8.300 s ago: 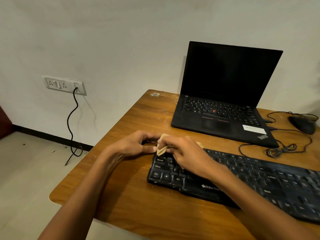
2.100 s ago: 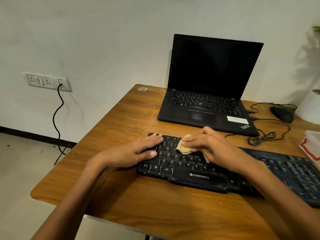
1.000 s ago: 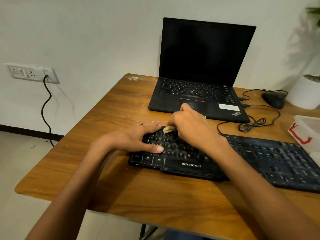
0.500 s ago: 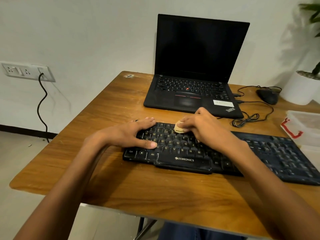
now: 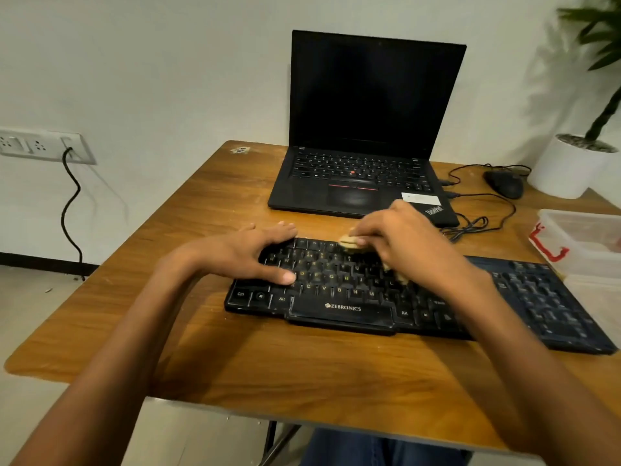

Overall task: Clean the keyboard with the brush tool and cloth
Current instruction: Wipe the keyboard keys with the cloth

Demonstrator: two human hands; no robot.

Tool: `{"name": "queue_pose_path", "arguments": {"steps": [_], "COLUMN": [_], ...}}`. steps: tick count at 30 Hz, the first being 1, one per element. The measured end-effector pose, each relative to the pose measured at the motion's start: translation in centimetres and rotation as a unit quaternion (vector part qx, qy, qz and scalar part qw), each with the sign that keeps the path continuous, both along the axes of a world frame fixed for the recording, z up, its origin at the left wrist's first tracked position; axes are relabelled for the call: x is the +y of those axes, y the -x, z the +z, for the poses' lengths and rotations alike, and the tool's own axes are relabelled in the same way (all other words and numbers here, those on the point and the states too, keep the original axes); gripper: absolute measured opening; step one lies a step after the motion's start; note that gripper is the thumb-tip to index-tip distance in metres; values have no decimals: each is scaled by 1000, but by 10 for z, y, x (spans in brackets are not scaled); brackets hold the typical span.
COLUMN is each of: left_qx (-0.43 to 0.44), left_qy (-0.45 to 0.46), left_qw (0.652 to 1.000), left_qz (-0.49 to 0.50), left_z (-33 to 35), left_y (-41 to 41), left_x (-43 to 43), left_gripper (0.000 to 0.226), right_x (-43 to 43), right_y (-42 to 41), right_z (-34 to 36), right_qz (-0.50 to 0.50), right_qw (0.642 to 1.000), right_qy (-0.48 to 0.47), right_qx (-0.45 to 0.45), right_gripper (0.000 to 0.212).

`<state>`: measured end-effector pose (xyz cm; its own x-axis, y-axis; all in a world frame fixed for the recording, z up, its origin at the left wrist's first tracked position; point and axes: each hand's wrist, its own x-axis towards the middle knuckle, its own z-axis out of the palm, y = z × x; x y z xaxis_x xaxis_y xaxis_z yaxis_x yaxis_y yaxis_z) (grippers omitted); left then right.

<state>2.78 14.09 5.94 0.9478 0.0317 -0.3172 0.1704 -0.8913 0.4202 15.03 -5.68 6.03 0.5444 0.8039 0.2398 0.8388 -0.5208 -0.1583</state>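
Two hands [image 5: 248, 253] on keyboard [image 5: 339, 309], right [image 5: 403, 243] pinching cloth [image 5: 347, 242]

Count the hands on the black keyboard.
2. The left hand rests on the keyboard at its left end; the right hand holds the cloth on the upper rows.

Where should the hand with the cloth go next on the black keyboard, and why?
Probably a short wipe rightward along the top rows. The right hand pinches the cloth on the upper keys of the keyboard near the middle, and the left hand presses flat on the left end, steadying it.
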Motion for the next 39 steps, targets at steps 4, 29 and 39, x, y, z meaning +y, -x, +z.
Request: {"name": "queue_pose_path", "arguments": {"steps": [4,29,39], "left_qx": [-8,4,17], "left_qy": [-7,-26,-24], "left_qw": [1000,999,998], "left_qz": [-27,-38,-49], "left_z": [-7,-20,-12], "left_y": [-9,-12,-9], "left_x": [-12,-4,-11], "left_gripper": [83,88,73], "right_x": [5,-4,-18], "right_y": [24,37,43], "right_z": [-20,-4,-19], "right_qz": [93,41,133], "right_qw": [995,996,984], "right_qy": [21,-18,-16], "right_qx": [37,83,119], "right_gripper": [35,30,42]}}
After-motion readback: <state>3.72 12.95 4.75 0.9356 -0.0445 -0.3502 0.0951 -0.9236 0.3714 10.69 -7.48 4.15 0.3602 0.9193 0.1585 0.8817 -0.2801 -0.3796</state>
